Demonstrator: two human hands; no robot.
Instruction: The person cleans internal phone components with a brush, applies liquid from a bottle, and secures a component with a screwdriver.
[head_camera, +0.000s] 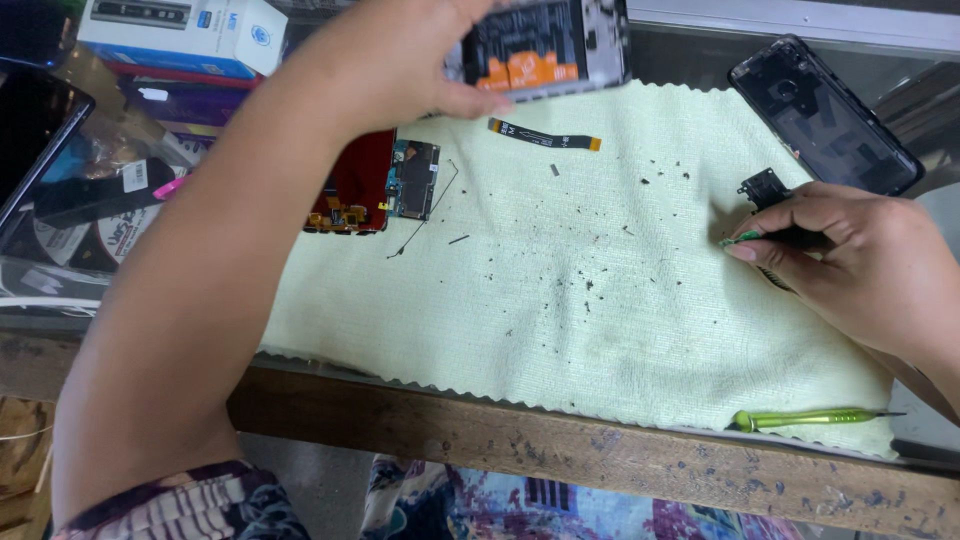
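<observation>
Phone repair on a pale green cloth (560, 330)
The left hand (400, 60) gripped an opened phone (545, 45) above the cloth's far edge; the right hand (850, 260) pinched a green-tipped tool (742, 238) beside a small black part (765, 187)

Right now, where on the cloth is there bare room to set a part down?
The cloth's middle and near strip are free, bordered by the circuit board, the right hand and the green screwdriver, with only dark specks. The far edge is crowded: flex cable, left hand holding the open phone.
</observation>
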